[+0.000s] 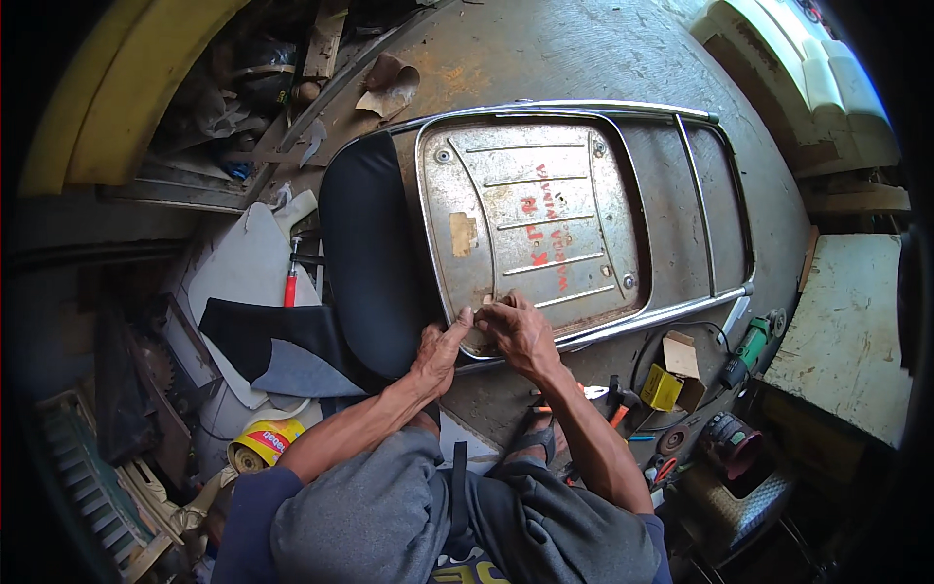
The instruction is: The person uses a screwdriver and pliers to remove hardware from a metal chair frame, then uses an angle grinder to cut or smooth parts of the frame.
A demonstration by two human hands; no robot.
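A chair with a chrome tube frame (pixel 686 200) lies on the floor, and the bare metal underside of its seat (pixel 545 209) faces up. Its black padded part (pixel 368 248) is on the left. At the seat panel's near left corner, my left hand (pixel 440 352) is closed, with its thumb pressed against the rim. Close beside it, my right hand (pixel 518 333) pinches with bent fingers over the same corner. What lies between the fingers of either hand is too small or hidden to make out.
A red-handled tool (pixel 291 282) and black sheet material (pixel 272 336) lie at left, near a yellow can (pixel 263 443). To the right are a small open box (pixel 671 380), a green angle grinder (pixel 749 348) and a worn board (pixel 846 336).
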